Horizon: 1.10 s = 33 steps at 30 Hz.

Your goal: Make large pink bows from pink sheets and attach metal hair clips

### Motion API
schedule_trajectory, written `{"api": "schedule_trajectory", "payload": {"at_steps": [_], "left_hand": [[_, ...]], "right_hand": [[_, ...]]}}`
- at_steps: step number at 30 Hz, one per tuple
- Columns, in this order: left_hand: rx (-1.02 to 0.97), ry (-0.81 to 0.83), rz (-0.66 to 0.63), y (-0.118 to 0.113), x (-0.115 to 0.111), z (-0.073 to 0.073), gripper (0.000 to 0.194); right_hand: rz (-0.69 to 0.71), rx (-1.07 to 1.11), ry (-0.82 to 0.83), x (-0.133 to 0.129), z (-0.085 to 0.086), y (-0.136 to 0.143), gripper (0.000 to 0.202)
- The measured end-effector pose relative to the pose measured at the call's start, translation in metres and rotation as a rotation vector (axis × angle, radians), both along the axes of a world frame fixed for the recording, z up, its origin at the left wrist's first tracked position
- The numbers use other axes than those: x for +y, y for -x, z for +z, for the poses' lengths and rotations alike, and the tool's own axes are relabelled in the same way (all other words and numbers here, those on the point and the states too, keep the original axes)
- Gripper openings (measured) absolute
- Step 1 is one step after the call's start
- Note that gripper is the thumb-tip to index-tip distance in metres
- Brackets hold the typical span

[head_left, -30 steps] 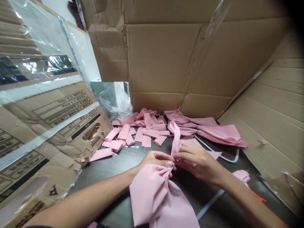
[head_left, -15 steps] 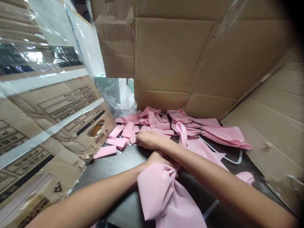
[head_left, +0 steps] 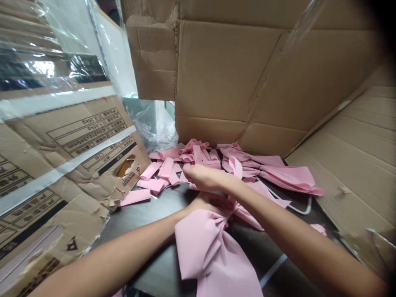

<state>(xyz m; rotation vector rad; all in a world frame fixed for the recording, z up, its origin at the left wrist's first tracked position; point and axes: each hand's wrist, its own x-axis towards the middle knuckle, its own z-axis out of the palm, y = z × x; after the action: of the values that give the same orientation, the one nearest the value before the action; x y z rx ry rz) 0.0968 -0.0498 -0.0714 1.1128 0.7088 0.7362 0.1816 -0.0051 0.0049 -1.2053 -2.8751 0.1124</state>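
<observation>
Cloth (head_left: 213, 260): six o'clock from your left hand (head_left: 208, 201); a firm pinch should stop its folds slipping.
Left hand: grasping the bunched cloth.
Right hand (head_left: 206, 176): twelve o'clock, by pink strips (head_left: 166, 167) — cannot tell whether it's gripping one.
Box print (head_left: 78, 130): ten o'clock, upside down — "2.25kg", "1.85kg".

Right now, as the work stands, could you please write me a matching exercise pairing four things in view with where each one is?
Things:
1. left hand
2. clear plastic bag
3. right hand
4. printed cardboard

Places:
A. behind the small pink strips, toward the left
B. along the left side of the view, with tape across it
C. at the gathered part of the large pink cloth
D. at the near edge of the strips

Pairs: 1-C; 2-A; 3-D; 4-B
</observation>
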Motion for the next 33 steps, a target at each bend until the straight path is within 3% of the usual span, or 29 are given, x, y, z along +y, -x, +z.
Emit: {"api": "schedule_trajectory", "payload": {"at_steps": [3, 6, 9, 12, 16, 33], "left_hand": [[-0.051, -0.028, -0.07, 0.0, -0.001, 0.001, 0.009], [-0.075, -0.045, -0.098, 0.0, -0.002, -0.001, 0.007], [-0.073, -0.061, -0.118, -0.001, -0.002, -0.003, 0.023], [-0.061, -0.071, -0.156, -0.003, -0.002, -0.007, 0.04], [-0.057, -0.095, -0.169, -0.005, -0.004, -0.011, 0.043], [0.016, -0.193, -0.182, -0.009, -0.012, -0.007, 0.036]], "right_hand": [[-0.058, 0.158, -0.035, -0.03, 0.018, -0.026, 0.021], [-0.116, 0.549, -0.04, -0.072, 0.018, -0.056, 0.014], [-0.212, 0.72, 0.058, -0.109, -0.003, -0.08, 0.011], [-0.38, 0.88, 0.145, -0.128, -0.031, -0.093, 0.006], [-0.492, 1.078, 0.243, -0.133, -0.05, -0.094, 0.008], [-0.589, 1.099, 0.251, -0.132, -0.056, -0.085, 0.014]]}}
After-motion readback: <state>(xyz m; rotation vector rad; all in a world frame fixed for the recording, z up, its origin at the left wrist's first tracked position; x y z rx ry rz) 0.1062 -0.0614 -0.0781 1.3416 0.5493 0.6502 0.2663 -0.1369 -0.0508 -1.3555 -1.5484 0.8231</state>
